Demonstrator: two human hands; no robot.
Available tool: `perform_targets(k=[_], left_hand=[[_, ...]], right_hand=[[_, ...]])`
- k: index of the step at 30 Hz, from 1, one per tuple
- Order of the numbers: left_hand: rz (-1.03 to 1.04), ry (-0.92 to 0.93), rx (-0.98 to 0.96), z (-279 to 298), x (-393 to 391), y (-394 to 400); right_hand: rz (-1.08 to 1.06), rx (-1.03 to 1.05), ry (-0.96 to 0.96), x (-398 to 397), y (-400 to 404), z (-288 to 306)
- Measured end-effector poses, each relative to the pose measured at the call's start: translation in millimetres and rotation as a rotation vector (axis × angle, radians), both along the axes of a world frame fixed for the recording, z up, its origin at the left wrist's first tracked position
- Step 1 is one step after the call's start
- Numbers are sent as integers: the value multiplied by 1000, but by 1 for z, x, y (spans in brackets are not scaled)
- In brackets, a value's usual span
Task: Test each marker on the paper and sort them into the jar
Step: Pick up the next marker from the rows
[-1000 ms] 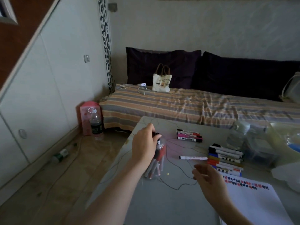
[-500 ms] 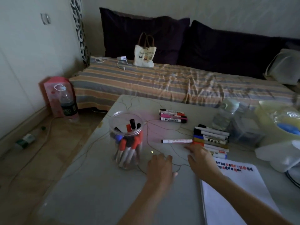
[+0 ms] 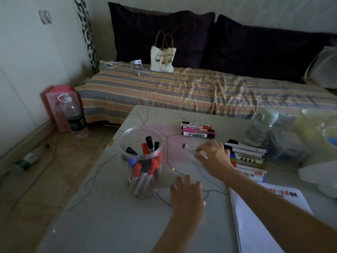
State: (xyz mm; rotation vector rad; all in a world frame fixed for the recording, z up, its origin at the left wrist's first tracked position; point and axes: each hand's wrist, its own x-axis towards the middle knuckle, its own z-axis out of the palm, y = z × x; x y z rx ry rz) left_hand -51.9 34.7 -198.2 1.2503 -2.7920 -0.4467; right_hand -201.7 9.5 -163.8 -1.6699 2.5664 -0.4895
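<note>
A clear plastic jar (image 3: 141, 179) stands on the table's left half with several red, black and blue capped markers upright in it. A single white marker (image 3: 189, 148) with a dark cap lies just right of the jar; my right hand (image 3: 214, 157) has its fingers curled over that marker's right end. My left hand (image 3: 186, 194) rests flat on the table in front of the jar, holding nothing. A white paper pad (image 3: 255, 220) with colour test marks along its top lies at the right front.
A row of several markers (image 3: 246, 157) lies beyond my right hand, and a smaller group of markers (image 3: 197, 130) lies farther back. A water bottle (image 3: 259, 128), plastic containers and bags crowd the table's right end. A striped bed (image 3: 182, 88) runs behind the table (image 3: 109, 216).
My left hand let go of the jar and came down flat on the table. My right hand moved forward from the paper's edge onto the single white marker. The camera tilted down.
</note>
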Motion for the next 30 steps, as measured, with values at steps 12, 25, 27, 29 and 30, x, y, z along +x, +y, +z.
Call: perform_targets(k=[12, 25, 27, 29, 30], left_hand=[[91, 629, 359, 36, -19, 13], [328, 1050, 1390, 57, -63, 71], [383, 1054, 1380, 54, -68, 75], [436, 1025, 1351, 50, -75, 80], [467, 1023, 1340, 50, -79, 78]], right_hand=[[-263, -243, -1349, 10, 164, 36], [-217, -217, -1099, 3, 206, 25], [-175, -211, -816, -2, 206, 19], [-159, -210, -693, -5, 204, 15], [-156, -202, -664, -6, 205, 13]])
